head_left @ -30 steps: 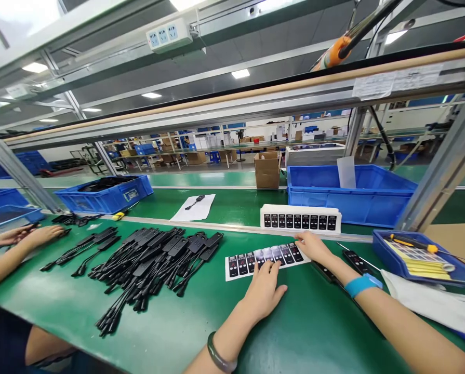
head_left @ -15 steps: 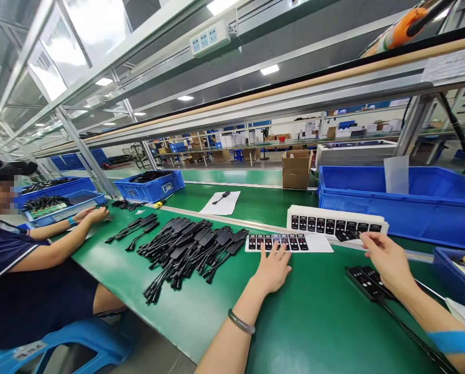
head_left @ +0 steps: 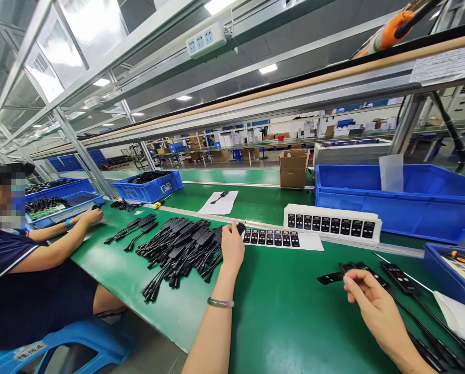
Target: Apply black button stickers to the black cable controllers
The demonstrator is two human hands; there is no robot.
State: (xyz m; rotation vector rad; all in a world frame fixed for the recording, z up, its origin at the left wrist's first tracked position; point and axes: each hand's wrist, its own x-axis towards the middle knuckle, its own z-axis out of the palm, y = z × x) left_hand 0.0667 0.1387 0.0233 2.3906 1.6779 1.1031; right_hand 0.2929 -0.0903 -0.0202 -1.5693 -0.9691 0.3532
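Note:
My left hand [head_left: 233,246] is closed on one end of a black cabled box [head_left: 240,227] at the right edge of a pile of similar black cabled boxes [head_left: 185,239]. Beside it lies a white sheet [head_left: 310,241] bearing a row of black stickers. Over on the right, my right hand [head_left: 367,296] pinches a thin black sticker [head_left: 330,279] between thumb and fingers, held above the green bench. Just behind that hand are black cabled boxes [head_left: 401,278] with stickered faces, their cables running toward me. A stack of sticker sheets [head_left: 331,224] stands farther back.
A large blue bin [head_left: 392,208] is at the back right, with a small blue tray [head_left: 456,280] nearer. A cardboard box [head_left: 293,169] and a blue crate [head_left: 148,186] stand behind. At the left sits a co-worker [head_left: 29,270]. A metal rail runs overhead.
My left hand has gone from the sticker sheet left to the pile and gripped a black cabled box. My right hand has drawn the black sticker off the stack, down toward me.

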